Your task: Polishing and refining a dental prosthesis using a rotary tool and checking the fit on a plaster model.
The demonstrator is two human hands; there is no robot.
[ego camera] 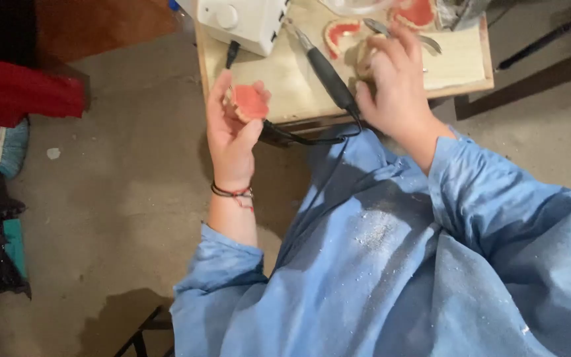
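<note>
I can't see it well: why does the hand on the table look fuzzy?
In the head view, the right hand is smeared by motion blur over the wooden table; the left hand holding the pink denture piece looks sharper; the whole picture is slightly soft.

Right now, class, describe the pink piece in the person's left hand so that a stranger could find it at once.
Start at the small pale wooden table at the top of the view, then drop to its near left corner. There the raised left hand pinches a small pink, rounded denture-like piece. Unlike the similar pink horseshoe-shaped piece lying on the table, it is held up off the surface.
</note>
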